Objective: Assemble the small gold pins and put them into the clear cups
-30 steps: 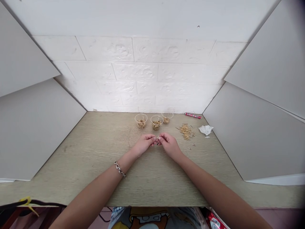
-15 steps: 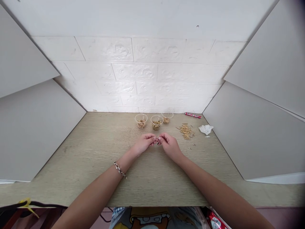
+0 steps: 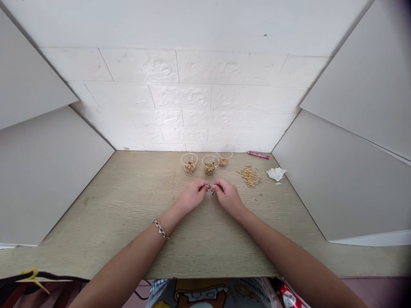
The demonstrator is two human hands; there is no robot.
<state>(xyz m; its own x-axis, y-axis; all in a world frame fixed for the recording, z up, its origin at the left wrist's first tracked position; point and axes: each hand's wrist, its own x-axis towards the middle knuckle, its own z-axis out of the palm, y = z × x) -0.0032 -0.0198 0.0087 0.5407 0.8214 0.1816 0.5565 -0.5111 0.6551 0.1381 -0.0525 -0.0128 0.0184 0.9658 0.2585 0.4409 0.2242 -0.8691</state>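
My left hand (image 3: 196, 190) and my right hand (image 3: 226, 192) meet fingertip to fingertip over the middle of the table, each closed in a pinch. Between the fingertips sits a tiny piece, too small to make out. A small dark tip shows just under my right fingers. Just beyond the hands stand three clear plastic cups: the left cup (image 3: 189, 163) holds coppery-gold bits, the middle cup (image 3: 209, 165) darker gold pieces, and the far cup (image 3: 224, 159) a few gold bits. Right of my right hand lies a pile of slim gold tubes (image 3: 249, 176).
A red pen-like stick (image 3: 258, 155) lies by the back wall. Crumpled white tissue (image 3: 276, 173) rests near the right panel (image 3: 346, 184). Tiny bits (image 3: 173, 182) are scattered left of the hands. White brick-pattern wall (image 3: 180, 98) closes off the back, and a grey panel (image 3: 54, 179) the left.
The left fingers have curled in a little and shifted slightly from the right ones. The whole view has moved marginally; cups and pile stay put.
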